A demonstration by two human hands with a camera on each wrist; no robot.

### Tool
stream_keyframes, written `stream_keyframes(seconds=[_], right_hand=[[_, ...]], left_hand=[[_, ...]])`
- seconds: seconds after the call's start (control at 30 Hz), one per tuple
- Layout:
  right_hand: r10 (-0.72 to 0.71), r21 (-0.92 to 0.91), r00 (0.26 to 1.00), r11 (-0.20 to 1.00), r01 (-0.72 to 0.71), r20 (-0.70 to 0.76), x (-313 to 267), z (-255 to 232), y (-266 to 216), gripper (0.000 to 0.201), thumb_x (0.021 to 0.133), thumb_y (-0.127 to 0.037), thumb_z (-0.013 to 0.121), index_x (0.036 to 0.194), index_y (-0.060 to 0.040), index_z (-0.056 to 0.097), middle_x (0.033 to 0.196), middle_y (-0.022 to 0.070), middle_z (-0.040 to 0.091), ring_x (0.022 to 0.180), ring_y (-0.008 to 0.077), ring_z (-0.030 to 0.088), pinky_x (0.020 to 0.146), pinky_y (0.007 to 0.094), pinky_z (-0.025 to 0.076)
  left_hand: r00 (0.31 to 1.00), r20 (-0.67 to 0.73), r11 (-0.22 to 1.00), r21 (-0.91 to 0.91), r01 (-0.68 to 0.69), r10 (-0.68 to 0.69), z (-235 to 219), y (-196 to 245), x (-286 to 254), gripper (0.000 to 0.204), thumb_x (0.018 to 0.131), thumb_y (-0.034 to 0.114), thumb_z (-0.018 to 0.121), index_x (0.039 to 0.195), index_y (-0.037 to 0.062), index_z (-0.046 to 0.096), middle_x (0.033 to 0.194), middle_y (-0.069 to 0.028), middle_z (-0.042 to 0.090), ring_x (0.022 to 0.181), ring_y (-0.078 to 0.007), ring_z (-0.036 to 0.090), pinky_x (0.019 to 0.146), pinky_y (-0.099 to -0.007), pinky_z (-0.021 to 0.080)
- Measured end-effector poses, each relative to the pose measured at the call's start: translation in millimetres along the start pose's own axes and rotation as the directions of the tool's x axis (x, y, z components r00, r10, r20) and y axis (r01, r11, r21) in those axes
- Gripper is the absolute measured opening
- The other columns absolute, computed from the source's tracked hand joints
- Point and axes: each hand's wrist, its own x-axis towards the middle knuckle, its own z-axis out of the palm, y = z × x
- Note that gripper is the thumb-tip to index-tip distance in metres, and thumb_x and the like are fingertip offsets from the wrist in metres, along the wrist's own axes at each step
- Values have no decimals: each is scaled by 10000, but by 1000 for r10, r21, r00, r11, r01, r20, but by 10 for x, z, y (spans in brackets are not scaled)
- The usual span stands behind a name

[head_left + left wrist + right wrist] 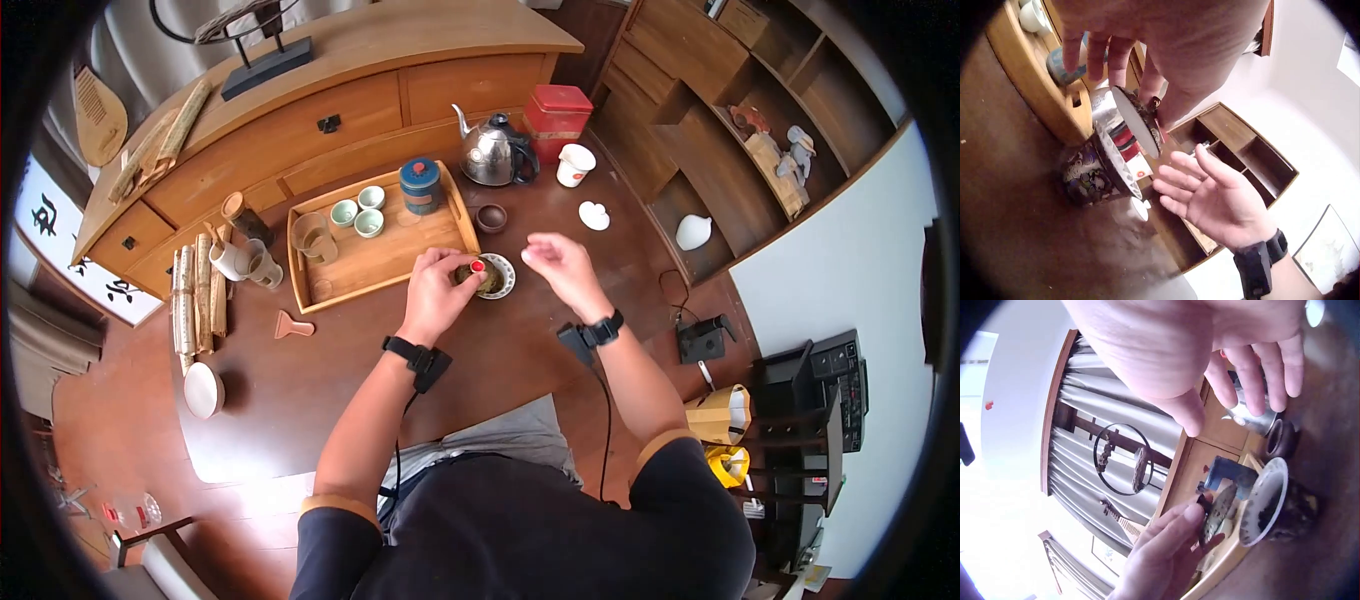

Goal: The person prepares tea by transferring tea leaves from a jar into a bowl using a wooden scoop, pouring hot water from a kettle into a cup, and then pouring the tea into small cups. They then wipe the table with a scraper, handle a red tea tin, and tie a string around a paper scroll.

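Observation:
A dark, flower-patterned lid (1141, 125) with a white underside is pinched at its knob by my left hand (440, 295). It is tilted over a dark patterned tea cup (1088, 172), whose white inside and patterned rim show. Dark contents lie inside the cup (1266, 503) in the right wrist view. My right hand (563, 270) hovers to the right of the cup, holding nothing, with its fingers extended. From the left wrist view, the right palm (1222, 200) faces up toward the lid.
Behind my left hand is a wooden tray (385, 262) with green cups (369, 223) and a blue canister (420, 187). Further back stand a steel kettle (490, 155) and a red box (557, 118). A small brown bowl (491, 218), white lid (594, 215) and paper cup (575, 165) are nearby.

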Motion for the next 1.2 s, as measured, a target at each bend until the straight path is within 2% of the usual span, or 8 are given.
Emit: stream_keyframes(seconds=[0.2,0.43,0.7,0.93,0.97,1.03,1.07,1.2], right_hand=[[115,78,993,991,-112,-33,-390,-263,405,328,952,-235,801,1159,13,736,1033,87,770,931,133,706,856,296,571],[70,156,987,987,-48,-142,73,-271,375,334,956,-262,798,1127,19,739,1038,84,766,953,136,698,865,298,562],[-144,-177,897,981,75,-418,1427,-54,371,720,955,-538,710,1337,64,613,1230,265,700,1164,389,671,1019,453,518],[144,-106,953,978,-178,-268,2221,-41,531,905,956,-732,536,1391,60,588,1423,318,598,1378,443,539,1144,465,423],[74,-93,958,990,-104,-276,2353,-12,666,860,959,-712,569,1333,60,628,1229,274,712,1159,383,692,1002,433,526],[147,181,978,976,-119,-147,2341,-25,512,785,961,-668,625,1268,54,665,966,173,748,828,243,731,770,352,571],[148,305,976,948,-95,-158,2350,4,481,697,969,-608,672,1226,40,680,777,60,678,633,115,630,593,272,511],[246,508,960,849,-149,-129,2342,18,399,453,970,-455,739,1119,-27,759,781,-20,670,619,54,557,546,222,412]], left_hand=[[999,30,997,70,19,-21,241,57,87,302,836,261,848,1076,81,809,1178,-137,669,1130,-315,610,994,-403,509],[1000,17,994,113,1,-3,322,72,38,299,831,243,858,1082,85,813,1188,-153,661,1125,-314,616,970,-402,523],[998,35,998,41,41,-42,366,32,35,315,841,237,853,1128,112,816,1225,-161,653,1142,-306,615,958,-402,532],[991,-94,986,-142,86,-100,120,149,-181,334,834,170,865,1143,61,800,1215,-151,651,1174,-287,609,1042,-395,492],[981,-113,961,-248,125,-157,106,83,-265,322,842,151,862,1141,50,797,1218,-144,648,1181,-274,607,1045,-385,492],[953,-129,870,-454,190,-276,71,-61,-443,298,858,113,854,1137,29,792,1223,-130,642,1196,-249,602,1053,-364,491],[935,-109,821,-520,235,-337,25,-103,-541,264,885,55,832,1140,7,783,1232,-110,631,1193,-203,603,1040,-328,503],[913,-91,766,-580,276,-398,-136,-329,-755,245,910,37,808,1151,8,780,1234,-88,637,1143,-168,633,1005,-301,533]])
